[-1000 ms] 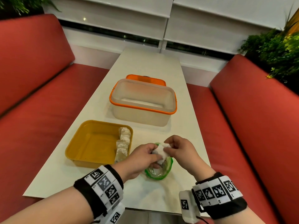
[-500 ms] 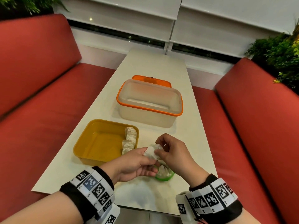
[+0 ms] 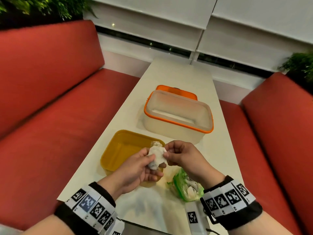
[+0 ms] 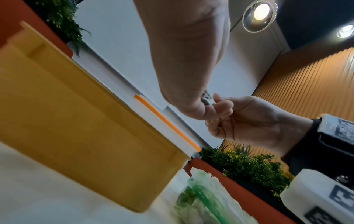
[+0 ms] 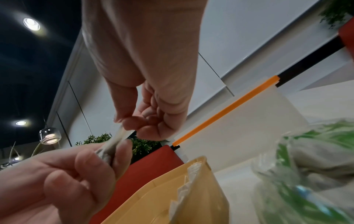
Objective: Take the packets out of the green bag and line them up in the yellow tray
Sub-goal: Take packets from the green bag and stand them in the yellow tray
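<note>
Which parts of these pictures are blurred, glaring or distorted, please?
Head view: the red bench seats bow outward from wide-angle distortion. Left wrist view: two ceiling lamps flare, and the crumpled green plastic bag is smeared. Right wrist view: the bag is blurred too, and the dark ceiling looks noisy.

Indoor, evenly lit, warm cast; light from round ceiling lamps (image 4: 260, 14) overhead, flaring with soft halos in both wrist views. Head view: soft, compressed, strong wide-angle bend at edges; pale sheen on table (image 3: 152, 206) near its front edge; faint shadows. Left wrist view: yellow tray (image 4: 80, 121) wall close and blurred. Right wrist view: green bag (image 5: 314, 174) smeared, out of focus; dark noisy ceiling in the upper left corner.
</note>
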`<action>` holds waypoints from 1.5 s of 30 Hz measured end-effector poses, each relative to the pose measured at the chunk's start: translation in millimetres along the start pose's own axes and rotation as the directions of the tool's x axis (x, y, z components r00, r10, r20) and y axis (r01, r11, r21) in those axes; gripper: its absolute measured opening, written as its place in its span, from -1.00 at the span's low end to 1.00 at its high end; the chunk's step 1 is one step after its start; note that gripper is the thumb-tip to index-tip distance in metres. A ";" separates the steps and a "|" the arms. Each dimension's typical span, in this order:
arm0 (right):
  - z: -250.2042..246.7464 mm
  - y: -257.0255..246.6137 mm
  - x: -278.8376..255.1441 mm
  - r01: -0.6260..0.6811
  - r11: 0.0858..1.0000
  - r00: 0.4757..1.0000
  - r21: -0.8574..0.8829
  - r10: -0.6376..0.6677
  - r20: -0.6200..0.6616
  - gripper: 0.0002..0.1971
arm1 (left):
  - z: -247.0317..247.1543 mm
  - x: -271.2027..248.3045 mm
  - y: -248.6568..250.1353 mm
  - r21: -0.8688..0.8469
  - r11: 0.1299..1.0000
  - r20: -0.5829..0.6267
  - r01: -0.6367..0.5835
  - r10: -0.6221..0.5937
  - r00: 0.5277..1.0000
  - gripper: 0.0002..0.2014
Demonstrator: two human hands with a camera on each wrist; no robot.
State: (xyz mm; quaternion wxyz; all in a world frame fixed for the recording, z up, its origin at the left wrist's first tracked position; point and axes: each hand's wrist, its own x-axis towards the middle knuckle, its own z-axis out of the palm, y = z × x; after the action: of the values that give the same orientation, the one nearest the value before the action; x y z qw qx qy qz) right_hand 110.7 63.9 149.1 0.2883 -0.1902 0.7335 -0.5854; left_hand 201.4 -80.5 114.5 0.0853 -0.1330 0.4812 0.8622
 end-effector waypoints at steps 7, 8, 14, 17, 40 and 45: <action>13.4 -9.7 24.9 -0.010 0.999 1.000 -0.046 0.011 0.016 -0.90 | -21.4 11.7 6.0 -0.006 0.995 -0.172 -0.104 0.101 0.980 -0.90; 15.5 -10.0 27.2 0.003 0.994 1.000 -0.110 -0.003 0.006 -0.87 | -23.8 13.5 6.3 0.002 0.994 -0.190 -0.108 0.106 0.976 -0.92; 28.0 -11.6 39.5 0.077 0.884 0.993 -0.460 -0.109 -0.044 -0.87 | -35.4 19.6 7.4 0.062 0.993 -0.217 -0.098 0.110 0.970 -0.89; 35.4 -15.4 43.3 0.126 0.811 0.988 -0.571 -0.154 -0.001 -0.83 | -38.8 20.2 7.9 0.074 0.992 -0.210 -0.105 0.119 0.970 -0.87; 38.2 -28.4 94.5 0.117 0.257 0.992 -0.959 -0.084 0.098 -0.85 | -74.0 14.1 8.0 0.182 0.972 -0.290 -0.147 0.196 0.937 -0.88; 48.3 -15.6 109.8 0.086 0.184 0.996 -0.979 -0.023 0.083 -0.80 | -76.2 15.1 7.2 0.182 0.974 -0.292 -0.136 0.185 0.938 -0.88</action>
State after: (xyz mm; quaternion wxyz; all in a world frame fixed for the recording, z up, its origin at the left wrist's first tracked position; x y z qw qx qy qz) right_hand 57.3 -43.7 135.1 0.0979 -0.3704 0.9236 0.0123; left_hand 196.3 -148.9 77.5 -0.0511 -0.2185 0.5651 0.7939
